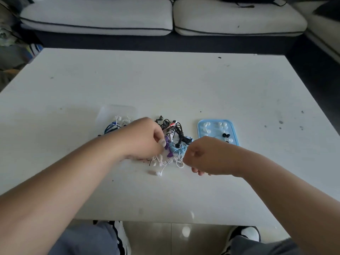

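A tangle of wired earphones lies mid-table: black ones (173,128), a light blue coil (177,149), a purple piece (168,146) and white earphones (166,161). My left hand (145,138) is curled over the pile's left side, its fingertips at the purple piece. My right hand (204,156) is closed at the pile's right edge, where the white and light blue cords end; whether it pinches them is hidden. A clear plastic box (117,116) behind my left hand holds blue and white earphones.
A light blue tray (236,133) with several small clear and black ear tips lies right of the pile. The white table (165,81) has a few dark specks. A white sofa (165,17) stands beyond it. My knees and shoes show below the table's near edge.
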Available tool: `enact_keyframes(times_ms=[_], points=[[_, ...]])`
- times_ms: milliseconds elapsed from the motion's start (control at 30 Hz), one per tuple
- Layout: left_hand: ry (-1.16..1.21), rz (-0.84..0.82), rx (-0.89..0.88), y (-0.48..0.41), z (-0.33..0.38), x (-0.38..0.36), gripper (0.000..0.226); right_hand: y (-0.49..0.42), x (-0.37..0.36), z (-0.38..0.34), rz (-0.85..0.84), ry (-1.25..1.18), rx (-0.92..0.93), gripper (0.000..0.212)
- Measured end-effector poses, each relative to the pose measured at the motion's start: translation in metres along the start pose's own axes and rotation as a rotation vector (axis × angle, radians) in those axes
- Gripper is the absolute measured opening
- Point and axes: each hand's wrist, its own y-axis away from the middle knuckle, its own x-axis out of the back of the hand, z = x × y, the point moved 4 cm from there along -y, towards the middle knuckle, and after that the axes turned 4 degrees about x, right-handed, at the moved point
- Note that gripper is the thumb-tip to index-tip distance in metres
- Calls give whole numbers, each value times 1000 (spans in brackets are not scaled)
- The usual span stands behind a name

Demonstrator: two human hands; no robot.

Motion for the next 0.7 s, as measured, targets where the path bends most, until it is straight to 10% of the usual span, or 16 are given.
enact_keyframes(times_ms=[133, 300, 700], points=[[283, 94, -3, 9, 4, 25, 9, -1, 6, -11, 88, -165, 58, 7], [678, -68, 16, 20, 19, 33, 28, 3, 9, -30, 145, -411, 212, 51], [967, -244, -85, 24, 36, 29, 35, 13, 21, -24, 177, -1013, 346, 16]])
